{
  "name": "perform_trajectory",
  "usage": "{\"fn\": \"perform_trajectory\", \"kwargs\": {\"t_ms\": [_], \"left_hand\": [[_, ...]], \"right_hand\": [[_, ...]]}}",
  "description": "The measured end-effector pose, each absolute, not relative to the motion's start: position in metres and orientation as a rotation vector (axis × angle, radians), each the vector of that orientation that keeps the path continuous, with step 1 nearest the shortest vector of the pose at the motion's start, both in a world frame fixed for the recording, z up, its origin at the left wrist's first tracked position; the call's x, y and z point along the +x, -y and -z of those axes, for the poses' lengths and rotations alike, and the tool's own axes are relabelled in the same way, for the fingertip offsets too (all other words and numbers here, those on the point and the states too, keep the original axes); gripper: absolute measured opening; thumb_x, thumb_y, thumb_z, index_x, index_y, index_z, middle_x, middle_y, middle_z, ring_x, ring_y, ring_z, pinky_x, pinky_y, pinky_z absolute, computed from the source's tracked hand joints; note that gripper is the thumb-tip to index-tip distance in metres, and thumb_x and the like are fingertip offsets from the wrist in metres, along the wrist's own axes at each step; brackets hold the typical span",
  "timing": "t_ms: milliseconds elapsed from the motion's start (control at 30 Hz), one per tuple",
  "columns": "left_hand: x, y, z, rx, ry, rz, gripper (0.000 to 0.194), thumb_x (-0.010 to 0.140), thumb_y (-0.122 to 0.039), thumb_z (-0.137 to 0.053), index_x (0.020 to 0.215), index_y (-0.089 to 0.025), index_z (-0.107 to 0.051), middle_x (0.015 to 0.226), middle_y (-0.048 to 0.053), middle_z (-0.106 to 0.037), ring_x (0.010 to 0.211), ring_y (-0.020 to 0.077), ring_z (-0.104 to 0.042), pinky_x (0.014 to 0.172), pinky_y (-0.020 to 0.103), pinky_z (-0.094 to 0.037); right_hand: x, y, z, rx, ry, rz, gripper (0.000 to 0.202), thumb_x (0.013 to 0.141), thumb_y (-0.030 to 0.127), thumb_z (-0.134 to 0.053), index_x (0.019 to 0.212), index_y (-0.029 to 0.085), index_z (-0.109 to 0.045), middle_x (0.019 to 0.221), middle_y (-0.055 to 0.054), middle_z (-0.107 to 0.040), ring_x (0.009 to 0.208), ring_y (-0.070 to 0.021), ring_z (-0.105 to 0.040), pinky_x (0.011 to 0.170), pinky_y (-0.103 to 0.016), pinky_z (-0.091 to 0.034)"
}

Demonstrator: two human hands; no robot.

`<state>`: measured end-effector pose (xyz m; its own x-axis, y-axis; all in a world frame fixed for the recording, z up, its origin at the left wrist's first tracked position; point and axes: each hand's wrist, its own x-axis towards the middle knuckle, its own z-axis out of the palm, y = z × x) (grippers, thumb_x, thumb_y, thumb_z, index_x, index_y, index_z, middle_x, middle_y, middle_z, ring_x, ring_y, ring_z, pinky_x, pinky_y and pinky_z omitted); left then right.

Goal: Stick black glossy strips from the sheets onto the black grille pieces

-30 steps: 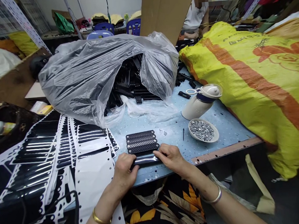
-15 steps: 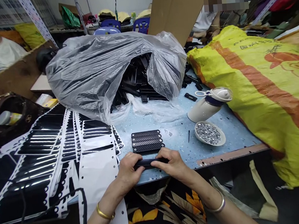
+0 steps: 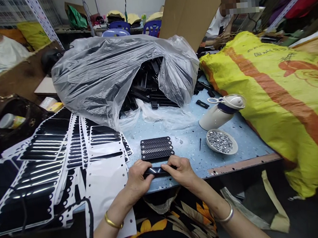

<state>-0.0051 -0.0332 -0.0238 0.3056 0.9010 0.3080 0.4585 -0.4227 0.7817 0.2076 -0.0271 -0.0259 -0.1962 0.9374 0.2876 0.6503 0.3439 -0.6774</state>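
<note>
A black strip-shaped piece [image 3: 157,171] with a glossy top lies crosswise between my two hands, close to the table's front edge. My left hand [image 3: 139,176] pinches its left end, thumb toward me. On the right end, the thumb and fingers of my right hand [image 3: 181,169] press close together. Just beyond the hands sits a neat row of several black textured bars [image 3: 157,148], with small shiny dots at their ends. Left of my left hand are sheets of glossy black strip stickers [image 3: 105,135] on white backing. The underside of the held piece is hidden.
A large plastic bag [image 3: 97,76] of black parts fills the back. To the right stand a white bowl [image 3: 235,149] of small metal pieces, a leaning white bottle [image 3: 212,117] and a yellow sack [image 3: 258,85]. A black cable [image 3: 90,216] hangs at front left. People sit beyond.
My right hand has shifted slightly along the black piece, and its glossy top now catches the light. Both hands still hold it. The whole view has moved a little.
</note>
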Motion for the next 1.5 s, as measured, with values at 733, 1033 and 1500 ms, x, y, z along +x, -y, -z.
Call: {"fn": "perform_trajectory", "kwargs": {"t_ms": [733, 1033, 1500], "left_hand": [[-0.006, 0.032, 0.024, 1.920, -1.190, -0.995, 0.024, 0.066, -0.003, -0.066, 0.082, -0.020, -0.070, 0.079, 0.003, -0.072, 0.075, 0.0202, -0.067, 0.071, 0.031, -0.055], [-0.018, 0.035, 0.030, 2.064, -1.243, -1.004, 0.029, 0.069, -0.006, -0.069, 0.094, -0.019, -0.072, 0.090, 0.008, -0.076, 0.085, 0.0254, -0.070, 0.076, 0.038, -0.057], [-0.026, 0.034, 0.034, 2.068, -1.281, -1.008, 0.015, 0.069, -0.008, -0.070, 0.079, -0.019, -0.071, 0.075, 0.005, -0.074, 0.074, 0.0230, -0.067, 0.069, 0.033, -0.052]], "right_hand": [[0.197, 0.026, 0.024, -1.380, 2.021, -0.439, 0.047, 0.100, 0.038, -0.047, 0.056, 0.022, -0.057, 0.056, -0.003, -0.060, 0.053, -0.0152, -0.056, 0.055, -0.027, -0.044], [0.206, 0.032, 0.012, -1.313, 2.038, -0.590, 0.028, 0.094, 0.035, -0.060, 0.072, 0.022, -0.070, 0.066, -0.004, -0.070, 0.061, -0.0175, -0.065, 0.059, -0.028, -0.050], [0.175, 0.031, 0.020, -1.358, 2.243, -0.304, 0.034, 0.094, 0.036, -0.063, 0.064, 0.021, -0.064, 0.063, -0.004, -0.066, 0.064, -0.0185, -0.060, 0.061, -0.030, -0.042]]}}
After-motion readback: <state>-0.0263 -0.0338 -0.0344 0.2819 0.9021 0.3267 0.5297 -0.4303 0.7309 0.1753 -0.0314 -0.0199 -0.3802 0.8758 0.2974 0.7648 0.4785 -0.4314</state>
